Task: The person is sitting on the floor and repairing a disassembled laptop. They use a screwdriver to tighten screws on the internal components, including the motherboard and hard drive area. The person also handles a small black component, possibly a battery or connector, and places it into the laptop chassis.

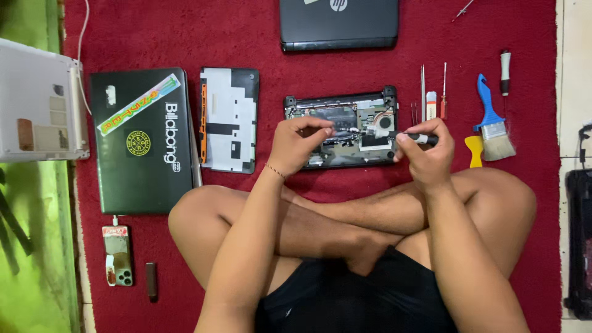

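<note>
Pinching a screwdriver [414, 138] whose shaft lies level and points leftward from it, the right hand [427, 154] works the opened laptop base [341, 129], where the left hand [299, 143] presses curled fingers.

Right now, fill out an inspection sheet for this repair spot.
Surface: red mat on the floor, the person sitting cross-legged on it.
Job's things: opened laptop base with board and fan exposed; screwdriver laid over its right side.
Clutter: closed dark laptop, stickered laptop lid, removed cover panel, white laptop shell, blue brush, yellow pry tool, spare screwdrivers and tweezers, phone, small dark stick.
Hands: left hand rests its fingers on the base; right hand grips the screwdriver.
Cables: white cable at the mat's left edge.
Surroundings: green floor left, pale tiles and a black case right.
</note>
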